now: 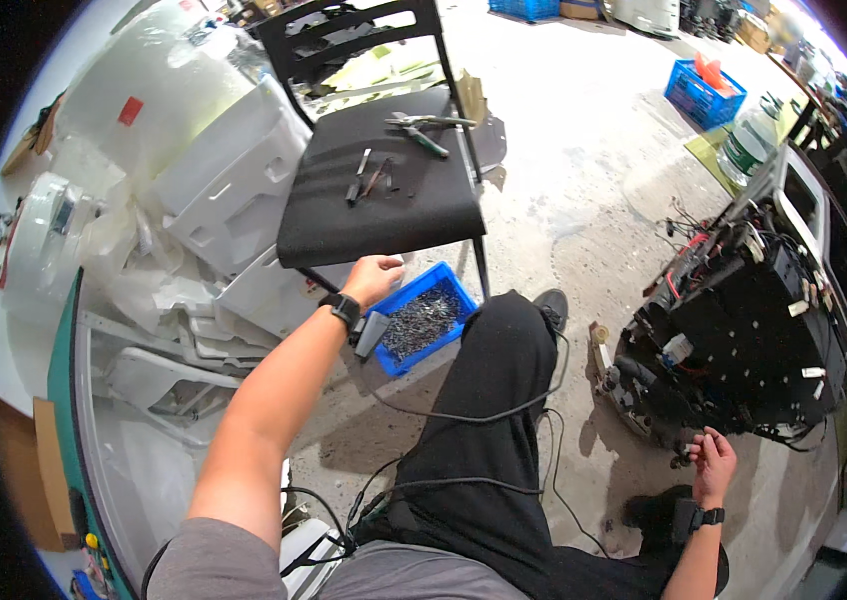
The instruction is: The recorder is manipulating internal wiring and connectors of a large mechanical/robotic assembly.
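My left hand (pixel 374 279) reaches under the front edge of a black chair (pixel 374 225), beside the far left corner of a blue bin (pixel 406 369). Its fingers are curled together; what they hold, if anything, is hidden. Many small dark metal pieces, too small to name, fill the bin (pixel 424 325). A grey box-shaped thing (pixel 372 333) is next to the bin's left side, below my wristband. Lower right, my right hand (pixel 712 466) pinches thumb and fingers together by the lower edge of a large black panel (pixel 744 345) with wires and white tabs. Whatever is between these fingertips is too small to make out.
Pliers (pixel 422 130) and small dark parts (pixel 372 180) lie on the chair seat. White plastic panels (pixel 234 170) lean at the left. A black cable (pixel 454 413) crosses my leg. Farther right stand a blue crate (pixel 701 97) and a large clear bottle (pixel 747 145).
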A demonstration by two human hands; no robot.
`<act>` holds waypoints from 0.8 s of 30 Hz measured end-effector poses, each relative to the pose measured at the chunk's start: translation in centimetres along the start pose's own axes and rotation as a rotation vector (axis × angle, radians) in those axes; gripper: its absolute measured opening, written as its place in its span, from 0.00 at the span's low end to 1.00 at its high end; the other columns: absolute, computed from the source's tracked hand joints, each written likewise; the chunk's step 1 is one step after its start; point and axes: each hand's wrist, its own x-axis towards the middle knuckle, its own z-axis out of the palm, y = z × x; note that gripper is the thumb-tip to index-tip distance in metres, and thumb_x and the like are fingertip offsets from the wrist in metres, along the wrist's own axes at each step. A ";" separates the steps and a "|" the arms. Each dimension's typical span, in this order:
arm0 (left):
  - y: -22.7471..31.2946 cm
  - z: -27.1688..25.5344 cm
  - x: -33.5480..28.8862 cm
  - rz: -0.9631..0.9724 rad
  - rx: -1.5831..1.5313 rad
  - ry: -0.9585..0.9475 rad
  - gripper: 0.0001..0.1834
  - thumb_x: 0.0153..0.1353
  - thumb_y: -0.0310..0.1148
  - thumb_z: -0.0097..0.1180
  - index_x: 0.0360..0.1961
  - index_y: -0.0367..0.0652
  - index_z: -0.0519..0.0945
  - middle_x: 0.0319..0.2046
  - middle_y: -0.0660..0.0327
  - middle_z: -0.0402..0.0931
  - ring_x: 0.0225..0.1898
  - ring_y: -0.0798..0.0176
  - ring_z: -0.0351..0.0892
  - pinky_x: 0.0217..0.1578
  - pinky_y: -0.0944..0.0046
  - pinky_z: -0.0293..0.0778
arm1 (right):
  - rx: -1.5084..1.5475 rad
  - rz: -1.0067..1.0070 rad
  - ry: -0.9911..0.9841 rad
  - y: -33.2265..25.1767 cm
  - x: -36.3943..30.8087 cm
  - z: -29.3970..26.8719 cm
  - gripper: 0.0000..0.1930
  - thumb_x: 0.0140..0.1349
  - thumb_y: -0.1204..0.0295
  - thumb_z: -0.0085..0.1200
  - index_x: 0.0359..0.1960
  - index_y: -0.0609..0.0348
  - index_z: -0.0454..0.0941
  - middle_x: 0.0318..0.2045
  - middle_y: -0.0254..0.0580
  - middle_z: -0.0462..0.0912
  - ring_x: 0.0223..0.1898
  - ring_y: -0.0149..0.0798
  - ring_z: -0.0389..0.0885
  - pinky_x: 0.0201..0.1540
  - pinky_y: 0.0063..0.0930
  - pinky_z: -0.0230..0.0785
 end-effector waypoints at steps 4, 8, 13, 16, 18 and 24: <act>3.2 -0.8 -0.3 -0.016 -0.042 -0.054 0.12 0.53 0.29 0.48 0.38 0.38 0.79 0.34 0.58 0.78 0.35 0.67 0.76 0.37 0.67 0.71 | -0.051 0.113 -0.025 0.0 -0.1 0.8 0.14 0.59 0.70 0.49 0.41 0.69 0.71 0.28 0.43 0.78 0.23 0.28 0.74 0.26 0.18 0.67; 8.2 -2.2 1.0 0.230 -0.185 -0.086 0.12 0.55 0.31 0.51 0.39 0.37 0.77 0.34 0.62 0.77 0.36 0.70 0.73 0.37 0.71 0.68 | -0.227 0.164 -0.063 2.7 0.6 0.5 0.14 0.59 0.65 0.48 0.34 0.68 0.74 0.27 0.42 0.79 0.22 0.28 0.76 0.24 0.20 0.69; 21.1 2.1 -0.1 0.529 -0.265 -0.194 0.13 0.58 0.32 0.47 0.41 0.35 0.75 0.34 0.63 0.75 0.34 0.73 0.70 0.37 0.74 0.65 | -0.279 0.302 0.044 5.5 -0.2 -2.4 0.14 0.60 0.63 0.47 0.31 0.65 0.74 0.23 0.38 0.78 0.19 0.26 0.73 0.20 0.19 0.65; 26.6 6.4 -1.5 0.722 -0.263 -0.260 0.17 0.58 0.35 0.48 0.43 0.34 0.75 0.37 0.58 0.76 0.39 0.67 0.74 0.42 0.70 0.67 | -0.306 0.366 0.120 6.5 -0.7 -3.6 0.15 0.61 0.63 0.46 0.30 0.66 0.74 0.23 0.39 0.78 0.18 0.26 0.74 0.20 0.19 0.65; 29.5 8.9 -2.1 0.818 -0.282 -0.254 0.18 0.58 0.37 0.48 0.44 0.35 0.75 0.38 0.56 0.77 0.40 0.66 0.74 0.42 0.70 0.68 | -0.322 0.375 0.109 7.6 -0.6 -4.1 0.14 0.62 0.62 0.44 0.31 0.62 0.73 0.23 0.38 0.78 0.19 0.27 0.74 0.20 0.17 0.65; 30.4 18.9 -0.8 0.757 -0.371 -0.503 0.14 0.58 0.33 0.50 0.42 0.37 0.76 0.36 0.60 0.78 0.39 0.69 0.75 0.42 0.71 0.68 | -0.210 0.370 0.147 9.3 0.3 -4.2 0.14 0.61 0.65 0.43 0.31 0.66 0.73 0.22 0.42 0.78 0.18 0.29 0.75 0.20 0.21 0.65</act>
